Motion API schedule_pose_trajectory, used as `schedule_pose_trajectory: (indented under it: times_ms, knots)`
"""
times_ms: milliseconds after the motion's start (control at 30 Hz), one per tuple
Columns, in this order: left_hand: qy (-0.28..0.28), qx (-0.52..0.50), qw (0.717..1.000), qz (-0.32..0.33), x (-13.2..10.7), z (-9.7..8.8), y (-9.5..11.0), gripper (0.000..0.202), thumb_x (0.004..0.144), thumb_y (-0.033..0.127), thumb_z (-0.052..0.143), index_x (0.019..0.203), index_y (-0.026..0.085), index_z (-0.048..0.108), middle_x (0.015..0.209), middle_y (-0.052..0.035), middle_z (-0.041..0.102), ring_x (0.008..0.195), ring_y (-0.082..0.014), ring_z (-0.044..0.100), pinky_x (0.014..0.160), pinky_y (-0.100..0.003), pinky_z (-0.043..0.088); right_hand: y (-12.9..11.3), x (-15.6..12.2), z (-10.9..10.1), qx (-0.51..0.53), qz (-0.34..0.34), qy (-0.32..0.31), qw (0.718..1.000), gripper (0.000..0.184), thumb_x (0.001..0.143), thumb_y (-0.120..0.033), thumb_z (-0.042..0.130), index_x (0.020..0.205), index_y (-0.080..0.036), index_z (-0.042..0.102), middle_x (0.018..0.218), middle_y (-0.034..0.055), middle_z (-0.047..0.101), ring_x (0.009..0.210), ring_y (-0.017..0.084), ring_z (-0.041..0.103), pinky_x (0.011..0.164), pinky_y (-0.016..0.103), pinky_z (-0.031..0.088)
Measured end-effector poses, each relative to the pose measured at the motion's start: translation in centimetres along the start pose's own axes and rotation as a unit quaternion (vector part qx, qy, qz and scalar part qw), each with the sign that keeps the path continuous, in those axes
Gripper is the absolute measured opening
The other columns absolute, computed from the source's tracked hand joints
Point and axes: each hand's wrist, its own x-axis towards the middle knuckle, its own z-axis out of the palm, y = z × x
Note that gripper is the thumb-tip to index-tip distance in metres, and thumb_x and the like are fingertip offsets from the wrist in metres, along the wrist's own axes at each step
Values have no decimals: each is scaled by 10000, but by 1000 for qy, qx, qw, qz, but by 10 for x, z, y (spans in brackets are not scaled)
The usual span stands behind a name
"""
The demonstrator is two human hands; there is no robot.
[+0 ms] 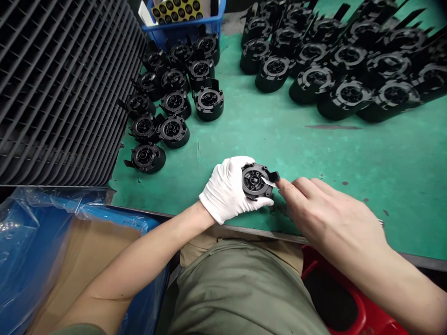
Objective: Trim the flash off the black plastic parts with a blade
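Observation:
My left hand (226, 188), in a white glove, is closed around the rim of a round black plastic housing (254, 180). The housing's ribbed face is turned up, and a black tab sticks out toward the right. Bare and ungloved, my right hand (324, 209) grips a small knife (269, 183) with a pointed metal blade. The blade's tip lies over the housing's inner ring; whether it touches cannot be made out. Most of the knife's handle is hidden inside the fist.
Similar black housings (174, 131) stand in a group at the left, with taller black ones (351, 97) at the back right. Stacked black grid trays (63, 88) border the green table (251, 132). A blue bin (174, 33) holds a yellow sticker sheet (178, 10).

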Motion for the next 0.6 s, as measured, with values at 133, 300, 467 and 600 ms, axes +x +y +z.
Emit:
schedule_pose_trajectory:
  times_ms: [133,300,467,600]
  knots:
    - [-24,-15,1000,-10,7,-5,-5,1199,764,943,1156,1618,214,735,1558,-215,878,1458,-496,890,1294,-648,741,3,-16,7,35,27,14,999,460,1171,-17,529,1469,-183,838,945,84,771,846,305,726,746,429,534]
    - [-186,-91,974,90,41,-32,-27,1233,817,894,1154,1778,258,716,1822,-233,796,1707,-530,784,1473,-711,642,46,-43,24,170,59,33,983,493,1271,-209,544,1688,-264,801,1162,92,922,974,321,846,843,438,649]
    - [-204,-132,962,123,49,-38,-39,1294,873,809,1160,1927,300,609,1964,-226,685,1807,-525,707,1534,-712,590,70,-34,49,239,59,-34,968,407,1337,-390,485,1531,-276,824,1365,116,970,1052,319,946,781,408,683]
    - [-187,-110,963,159,40,-30,-42,1320,905,749,1165,1963,272,535,1969,-248,672,1803,-517,712,1542,-703,582,70,-24,60,210,2,-69,975,490,1289,-343,467,1664,-324,782,1204,109,937,925,331,907,676,409,591]
